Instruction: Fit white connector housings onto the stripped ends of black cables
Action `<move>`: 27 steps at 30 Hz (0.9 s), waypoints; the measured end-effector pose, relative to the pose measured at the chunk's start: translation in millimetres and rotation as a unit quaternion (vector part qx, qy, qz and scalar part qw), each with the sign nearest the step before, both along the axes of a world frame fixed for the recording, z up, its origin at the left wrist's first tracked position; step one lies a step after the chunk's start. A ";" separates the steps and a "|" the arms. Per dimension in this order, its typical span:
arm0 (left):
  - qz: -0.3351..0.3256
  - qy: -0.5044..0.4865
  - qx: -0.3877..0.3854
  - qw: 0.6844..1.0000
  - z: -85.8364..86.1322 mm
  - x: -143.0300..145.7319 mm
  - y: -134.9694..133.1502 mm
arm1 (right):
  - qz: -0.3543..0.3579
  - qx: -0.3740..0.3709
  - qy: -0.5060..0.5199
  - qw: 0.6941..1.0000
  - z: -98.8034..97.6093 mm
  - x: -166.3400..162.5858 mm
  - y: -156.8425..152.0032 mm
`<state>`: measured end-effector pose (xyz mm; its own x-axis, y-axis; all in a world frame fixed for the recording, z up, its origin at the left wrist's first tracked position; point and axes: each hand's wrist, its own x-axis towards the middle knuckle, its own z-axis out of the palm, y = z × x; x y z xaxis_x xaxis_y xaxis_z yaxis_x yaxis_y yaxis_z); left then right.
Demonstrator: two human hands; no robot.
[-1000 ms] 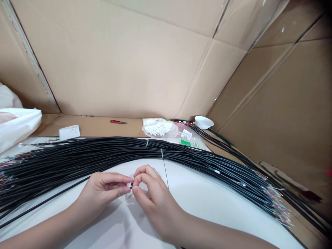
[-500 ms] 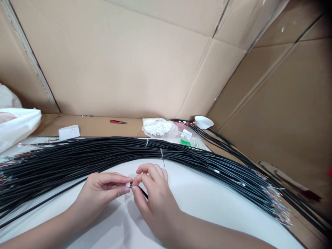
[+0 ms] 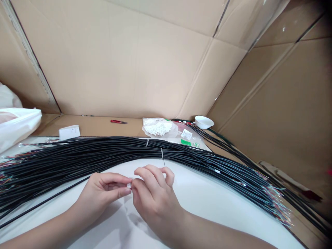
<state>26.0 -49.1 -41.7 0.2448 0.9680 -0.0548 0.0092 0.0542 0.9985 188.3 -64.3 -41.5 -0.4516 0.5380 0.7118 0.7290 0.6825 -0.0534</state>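
Note:
Between the thumb and index finger of my left hand is a small white connector housing. My right hand meets it from the right, thumb and index finger pinched together at the housing and the other fingers raised. The black cable end with thin coloured wires, seen in this hand a moment ago, is now hidden behind its fingers. Just beyond both hands, a thick bundle of black cables curves across the white table surface. Pale ties hold the bundle near its middle.
Bare coloured wire ends fan out at the bundle's right. Behind it lie a clear bag of white connectors, red-handled snips, a white bowl and a small white box. Cardboard walls enclose the back and right.
My right hand has rolled so its fingers cover the cable and wires seen before. Its outer fingers have lifted and spread. My left hand stays almost still with the housing.

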 end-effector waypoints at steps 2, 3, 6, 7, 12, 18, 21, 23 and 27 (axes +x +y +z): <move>0.006 0.002 0.003 1.000 0.5 0.0 -0.1 | -0.006 -0.020 0.024 1.000 1.2 -1.6 0.4; 0.009 0.003 0.003 1.000 0.8 0.1 -0.1 | -0.009 -0.032 0.036 0.999 1.9 -2.4 0.5; 0.015 0.000 0.005 1.000 2.0 1.0 0.1 | -0.005 -0.067 0.065 0.996 3.8 -3.7 0.1; 0.015 -0.001 0.006 1.000 2.4 1.4 0.2 | -0.002 -0.078 0.069 0.995 4.4 -3.7 -0.2; 0.011 -0.012 0.005 1.000 3.7 2.4 0.2 | 0.002 -0.131 0.084 0.988 6.6 -3.1 -2.9; 0.012 -0.018 0.008 1.000 2.7 1.7 -1.4 | 0.001 -0.149 0.120 0.982 4.5 -4.5 -4.9; 0.006 -0.018 0.011 1.000 1.3 1.1 -1.3 | 0.006 -0.157 0.136 0.978 2.9 -4.8 -5.1; 0.005 -0.016 0.013 1.000 0.5 0.6 -0.8 | 0.010 -0.166 0.138 0.976 3.0 -4.4 -5.1; 0.006 -0.016 0.010 1.000 -0.1 -0.2 0.2 | 0.012 -0.179 0.124 0.976 7.1 -2.5 -4.7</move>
